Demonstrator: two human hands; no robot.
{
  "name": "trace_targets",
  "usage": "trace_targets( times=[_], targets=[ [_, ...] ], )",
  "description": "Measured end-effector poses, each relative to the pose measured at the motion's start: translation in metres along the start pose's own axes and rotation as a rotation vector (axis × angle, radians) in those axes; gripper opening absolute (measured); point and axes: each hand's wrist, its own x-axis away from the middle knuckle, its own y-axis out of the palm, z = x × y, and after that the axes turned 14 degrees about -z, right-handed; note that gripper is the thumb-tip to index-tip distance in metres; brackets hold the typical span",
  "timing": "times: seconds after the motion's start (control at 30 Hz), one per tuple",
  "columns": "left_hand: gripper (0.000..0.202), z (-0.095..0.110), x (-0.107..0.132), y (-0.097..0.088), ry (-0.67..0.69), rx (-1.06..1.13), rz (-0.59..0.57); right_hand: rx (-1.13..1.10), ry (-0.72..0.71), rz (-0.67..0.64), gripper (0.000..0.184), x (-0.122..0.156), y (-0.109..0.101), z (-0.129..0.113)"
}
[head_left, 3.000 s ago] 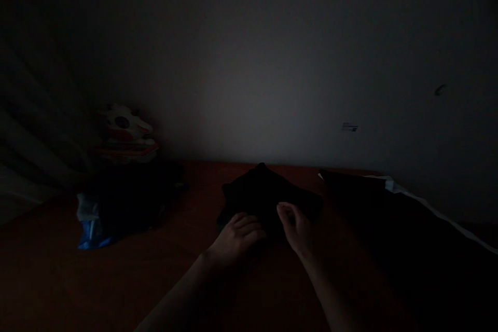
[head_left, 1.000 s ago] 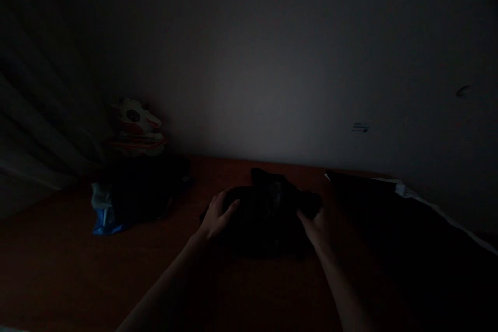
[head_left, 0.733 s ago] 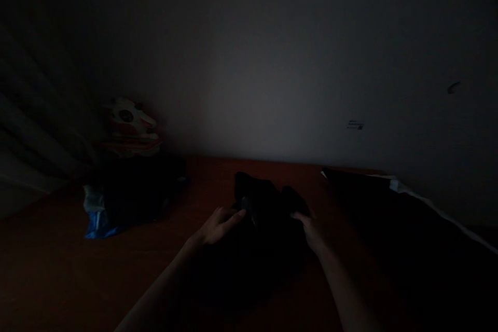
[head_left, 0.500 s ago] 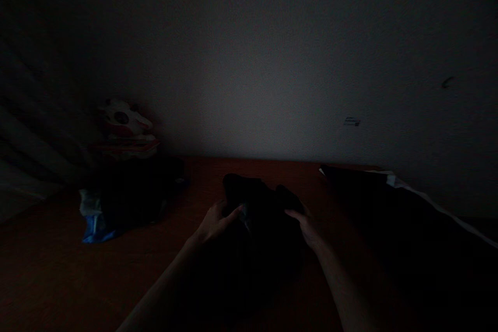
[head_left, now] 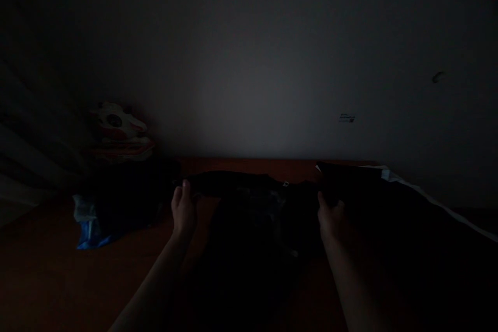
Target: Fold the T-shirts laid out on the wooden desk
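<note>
The view is very dark. A black garment [head_left: 249, 238] with a faint grey print lies spread over the brown tabletop [head_left: 128, 280], its exact kind hard to make out. My left hand [head_left: 183, 210] is closed on its upper left part, thumb on top. On the other side, my right hand [head_left: 330, 215] grips its right part. Between the two hands the top edge of the cloth runs nearly straight across. Shadow hides the lower part of the garment.
Left of my hands lies a dark heap [head_left: 128, 197], with a blue and whitish plastic bag [head_left: 91, 225] at its edge. Behind it stands a white and red cow-shaped figure [head_left: 119, 122]. A large black item with a pale edge [head_left: 404, 207] lies at right. The wall [head_left: 249, 62] rises behind.
My hands have moved apart, the left one leftward and the right one rightward. The bunched black garment is now pulled out wide between them.
</note>
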Motion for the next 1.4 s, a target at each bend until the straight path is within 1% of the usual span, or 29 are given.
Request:
trace_targets(
  times=[0.03,0.07,0.13,0.2,0.23,0.3,0.33,0.37,0.4,0.47,0.5,0.53,0.57,0.6,0.63,0.67,0.7,0.8,0.9,0.93,0.97,1.07,1.13,1.17,1.2,1.23,1.27,1.33,1.4],
  targets=[
    [0.037,-0.003,-0.005,-0.009,-0.001,0.009,0.053,0.003,0.017,0.023,0.079,-0.002,0.0,0.004],
    [0.033,-0.006,-0.01,-0.017,-0.006,0.023,0.107,0.01,-0.001,0.031,0.079,-0.002,-0.001,0.006],
    [0.028,-0.012,-0.019,-0.027,-0.032,0.065,0.232,0.082,-0.108,0.022,0.072,0.002,0.001,0.004],
    [0.026,-0.016,-0.023,-0.027,-0.045,0.081,0.356,0.218,-0.227,-0.024,0.059,0.01,0.004,-0.003],
    [0.03,-0.017,-0.022,-0.023,-0.016,0.032,0.387,0.284,-0.266,-0.061,0.055,0.015,0.007,-0.008],
    [0.037,-0.017,-0.016,-0.012,0.115,-0.215,0.355,0.361,-0.291,-0.148,0.055,0.028,0.013,-0.015],
    [0.036,-0.017,-0.011,-0.004,0.198,-0.379,0.282,0.384,-0.295,-0.194,0.058,0.034,0.016,-0.016],
    [0.032,-0.017,-0.005,0.003,0.278,-0.529,0.161,0.413,-0.306,-0.239,0.062,0.04,0.019,-0.017],
    [0.028,-0.018,0.001,0.009,0.34,-0.639,0.005,0.455,-0.328,-0.289,0.066,0.045,0.022,-0.016],
    [0.028,-0.021,0.01,0.019,0.42,-0.739,-0.347,0.565,-0.391,-0.396,0.07,0.052,0.025,-0.013],
    [0.032,-0.024,0.013,0.022,0.444,-0.763,-0.507,0.612,-0.422,-0.443,0.068,0.054,0.025,-0.011],
    [0.037,-0.027,0.015,0.023,0.454,-0.79,-0.634,0.639,-0.446,-0.477,0.062,0.054,0.025,-0.009],
    [0.042,-0.03,0.016,0.023,0.448,-0.826,-0.722,0.645,-0.462,-0.497,0.052,0.054,0.025,-0.008],
    [0.045,-0.034,0.015,0.023,0.427,-0.865,-0.767,0.633,-0.47,-0.504,0.039,0.052,0.025,-0.007],
    [0.046,-0.037,0.014,0.022,0.399,-0.899,-0.783,0.607,-0.474,-0.505,0.026,0.05,0.025,-0.007],
    [0.045,-0.039,0.013,0.021,0.368,-0.922,-0.779,0.571,-0.479,-0.51,0.018,0.048,0.025,-0.008],
    [0.041,-0.041,0.011,0.02,0.343,-0.936,-0.763,0.525,-0.485,-0.524,0.017,0.046,0.025,-0.01],
    [0.033,-0.042,0.007,0.019,0.306,-0.942,-0.718,0.314,-0.457,-0.582,0.022,0.044,0.026,-0.017],
    [0.037,-0.039,0.005,0.019,0.26,-0.929,-0.683,0.085,-0.332,-0.534,0.032,0.04,0.025,-0.023],
    [0.041,-0.037,0.004,0.018,0.239,-0.941,-0.665,0.038,-0.288,-0.489,0.037,0.036,0.023,-0.023],
    [0.046,-0.035,0.004,0.015,0.215,-0.966,-0.637,-0.007,-0.243,-0.404,0.04,0.031,0.019,-0.021],
    [0.054,-0.023,0.0,-0.001,0.083,-1.059,-0.487,-0.132,-0.123,-0.032,0.046,0.011,-0.001,-0.013],
    [0.051,-0.015,-0.004,-0.013,-0.045,-1.065,-0.379,-0.187,-0.088,0.178,0.049,-0.001,-0.017,-0.009],
    [0.048,-0.013,-0.005,-0.017,-0.084,-1.047,-0.335,-0.171,-0.124,0.238,0.052,-0.005,-0.023,-0.008],
    [0.046,-0.011,-0.007,-0.02,-0.089,-1.026,-0.305,-0.126,-0.195,0.271,0.053,-0.006,-0.027,-0.009],
    [0.046,-0.011,-0.008,-0.021,-0.056,-1.01,-0.292,-0.062,-0.295,0.283,0.05,-0.005,-0.029,-0.011],
    [0.045,-0.012,-0.008,-0.02,0.008,-1.002,-0.294,0.017,-0.413,0.259,0.044,-0.002,-0.027,-0.014],
    [0.047,-0.017,-0.007,-0.014,0.15,-1.012,-0.343,0.19,-0.632,0.104,0.034,0.01,-0.016,-0.022],
    [0.049,-0.024,-0.005,-0.006,0.222,-1.034,-0.446,0.343,-0.722,-0.118,0.037,0.025,-0.002,-0.028]
  ],
)
